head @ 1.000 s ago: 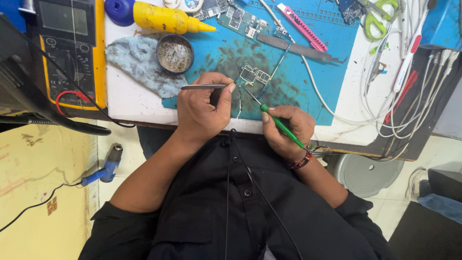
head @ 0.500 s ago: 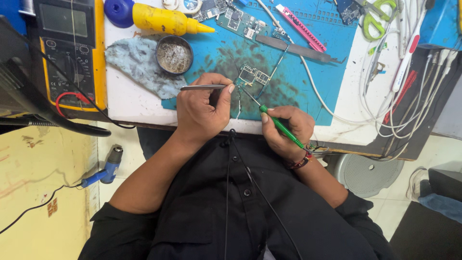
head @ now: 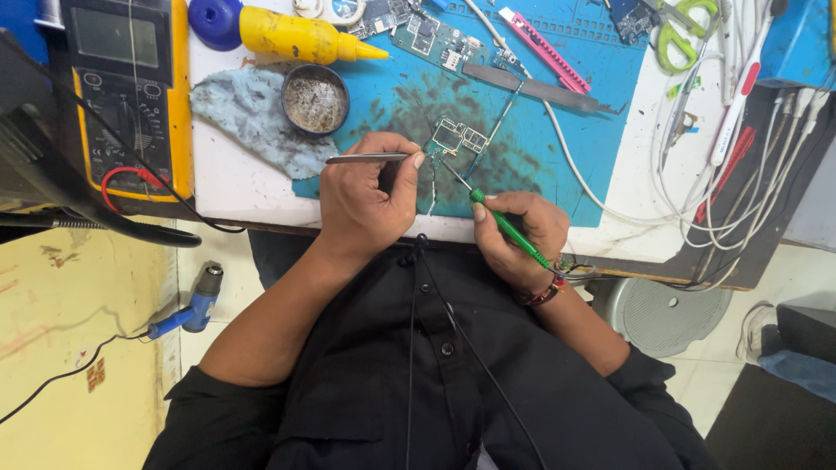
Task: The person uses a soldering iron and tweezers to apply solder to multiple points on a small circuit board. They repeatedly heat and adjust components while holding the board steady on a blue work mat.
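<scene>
Crowding the white table are many things around the blue work mat: a yellow multimeter at one side with its red and black leads, a grey-blue cloth, a round tin with dirty paste touching the cloth, and a yellow bottle with a blue cap lying behind the tin. Farther on the mat lie a second circuit board, a pink tool and a flat grey metal strip; green-handled scissors and a bundle of white cables fill the other side. The small circuit board lies on the stained middle of the mat, just in front of both hands, with little free mat around it; the table edge runs directly under the wrists. The left hand is closed around metal tweezers, pinched between thumb and forefinger, and the tweezers lie nearly level with their far end pointing toward the cloth. The right hand grips a green-handled soldering iron like a pen, fingers curled tight, and its thin tip reaches the near edge of the small circuit board. On the floor beside the table a blue heat gun rests.
</scene>
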